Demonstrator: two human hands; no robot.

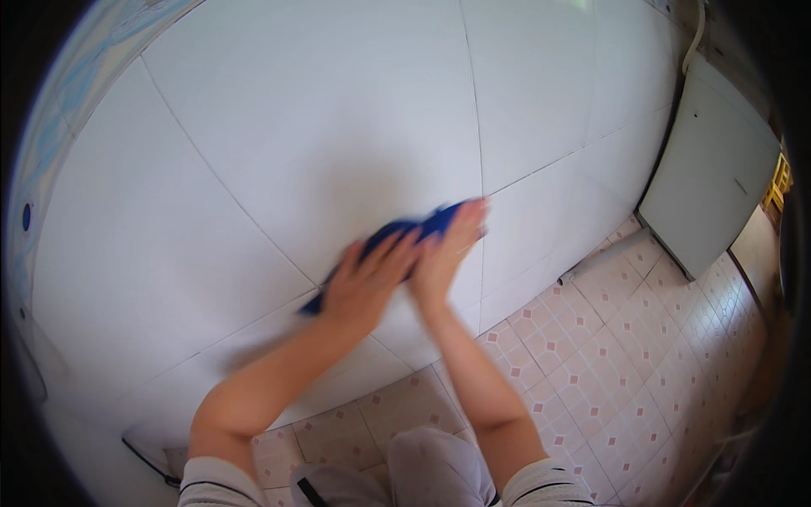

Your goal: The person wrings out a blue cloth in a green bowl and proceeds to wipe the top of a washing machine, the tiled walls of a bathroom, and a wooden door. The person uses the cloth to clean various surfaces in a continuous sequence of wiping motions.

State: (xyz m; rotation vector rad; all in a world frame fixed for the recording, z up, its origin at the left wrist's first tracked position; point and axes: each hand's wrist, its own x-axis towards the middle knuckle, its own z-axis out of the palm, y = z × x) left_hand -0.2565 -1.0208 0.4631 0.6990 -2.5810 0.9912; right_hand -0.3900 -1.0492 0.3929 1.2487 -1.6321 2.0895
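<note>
A dark blue cloth lies bunched in a slanting strip against the white tiled wall. My left hand presses on its lower left part, fingers spread over the fabric. Up and to the right, my right hand holds the other end, its fingertips by an upright tile joint. Both hands are close together, with the left fingertips nearly meeting the right hand. Motion blurs the fingers and the cloth, and the palms hide much of the fabric.
Pinkish floor tiles with small red squares run along the wall's foot. A grey appliance or cabinet panel stands at the right, with a grey pipe on the floor beside it. A black cable shows at the lower left.
</note>
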